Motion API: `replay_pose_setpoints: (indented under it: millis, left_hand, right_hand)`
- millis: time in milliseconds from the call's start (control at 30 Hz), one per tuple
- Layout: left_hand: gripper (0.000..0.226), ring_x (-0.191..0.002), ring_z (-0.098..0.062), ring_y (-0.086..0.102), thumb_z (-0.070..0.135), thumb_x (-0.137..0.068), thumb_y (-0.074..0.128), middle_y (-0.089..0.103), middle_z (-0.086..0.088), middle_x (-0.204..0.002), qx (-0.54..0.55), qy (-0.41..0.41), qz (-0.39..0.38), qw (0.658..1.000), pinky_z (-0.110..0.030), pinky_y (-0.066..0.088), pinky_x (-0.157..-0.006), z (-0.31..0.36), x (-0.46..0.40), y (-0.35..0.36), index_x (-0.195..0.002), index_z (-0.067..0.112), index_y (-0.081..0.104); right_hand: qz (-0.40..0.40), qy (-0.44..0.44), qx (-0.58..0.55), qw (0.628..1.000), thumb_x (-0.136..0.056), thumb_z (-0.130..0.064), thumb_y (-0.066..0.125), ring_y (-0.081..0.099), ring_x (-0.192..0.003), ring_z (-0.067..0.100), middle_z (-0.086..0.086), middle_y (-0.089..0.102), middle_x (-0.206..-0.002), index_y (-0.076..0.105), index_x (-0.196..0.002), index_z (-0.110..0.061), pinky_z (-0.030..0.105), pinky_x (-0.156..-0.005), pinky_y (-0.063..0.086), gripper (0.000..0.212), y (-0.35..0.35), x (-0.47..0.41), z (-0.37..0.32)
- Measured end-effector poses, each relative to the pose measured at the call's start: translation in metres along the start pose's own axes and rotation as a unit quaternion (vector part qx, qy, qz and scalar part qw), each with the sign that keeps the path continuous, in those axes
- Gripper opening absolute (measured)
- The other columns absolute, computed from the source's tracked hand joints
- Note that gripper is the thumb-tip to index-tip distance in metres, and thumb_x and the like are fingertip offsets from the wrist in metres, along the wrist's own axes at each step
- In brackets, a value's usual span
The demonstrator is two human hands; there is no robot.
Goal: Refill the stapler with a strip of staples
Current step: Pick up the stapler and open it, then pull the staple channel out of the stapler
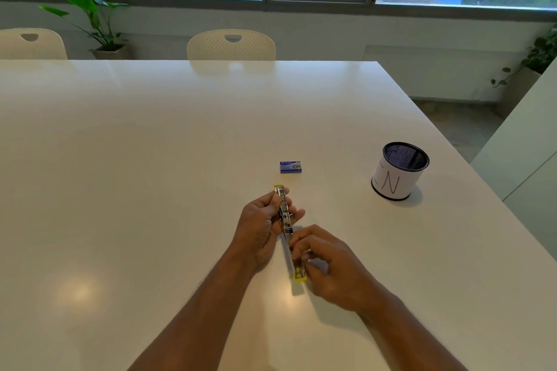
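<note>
stapler [284, 210] long axis runs away from camera; left hand [262, 224] grips far half, right hand [327, 262] pinches near yellow end, hiding the middle

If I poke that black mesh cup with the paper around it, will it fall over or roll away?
The black mesh cup wrapped in white paper stands upright on the white table, and it looks wide for its height, so a poke would probably slide it. It looks empty, so likely light. If tipped over, its round side might roll.
</note>
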State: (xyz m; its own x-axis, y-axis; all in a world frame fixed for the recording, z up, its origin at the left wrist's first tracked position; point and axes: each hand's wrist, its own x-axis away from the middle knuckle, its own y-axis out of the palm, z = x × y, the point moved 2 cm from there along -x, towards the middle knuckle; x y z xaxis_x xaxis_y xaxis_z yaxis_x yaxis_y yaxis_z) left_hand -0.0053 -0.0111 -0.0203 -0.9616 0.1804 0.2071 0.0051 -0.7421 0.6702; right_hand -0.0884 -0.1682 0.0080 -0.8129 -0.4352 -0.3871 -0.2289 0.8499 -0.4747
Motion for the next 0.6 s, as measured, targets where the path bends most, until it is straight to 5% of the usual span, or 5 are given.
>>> replay_pose_setpoints:
  millis: [233, 433, 600]
  left_hand:
    - [0.026, -0.080, -0.024, 0.072, 0.005, -0.104, 0.051, 0.071, -0.014, -0.086, -0.002, -0.009, -0.010, 1.000, -0.045, 0.061, -0.085, 0.000, 0.000, -0.001, -0.122, -0.006, 0.067]
    - [0.027, -0.084, -0.024, 0.074, 0.006, -0.104, 0.051, 0.072, -0.015, -0.089, -0.016, -0.014, -0.012, 1.000, -0.038, 0.062, -0.081, 0.002, 0.002, 0.002, -0.122, -0.003, 0.068]
    - [0.028, -0.081, -0.022, 0.074, 0.008, -0.105, 0.048, 0.071, -0.019, -0.093, -0.053, -0.002, -0.016, 0.998, -0.033, 0.062, -0.072, 0.003, 0.005, 0.005, -0.114, -0.002, 0.074]
  right_hand:
    - [-0.016, -0.013, 0.054, 0.998, -0.081, 0.017, 0.058, 0.064, -0.095, 0.017, 0.002, 0.063, -0.107, 0.068, -0.093, -0.006, 0.036, -0.075, 0.058, 0.028, 0.003, 0.000, 0.001]
    - [0.104, -0.018, 0.093, 0.990, -0.082, 0.013, 0.053, 0.065, -0.086, 0.007, -0.002, 0.066, -0.096, 0.072, -0.097, -0.007, 0.020, -0.070, 0.052, 0.031, -0.010, -0.032, 0.002]
    - [0.132, 0.020, 0.199, 0.971, -0.087, -0.002, 0.050, 0.061, -0.079, 0.013, 0.005, 0.062, -0.098, 0.072, -0.114, -0.009, 0.032, -0.064, 0.058, 0.034, -0.014, -0.069, 0.002]
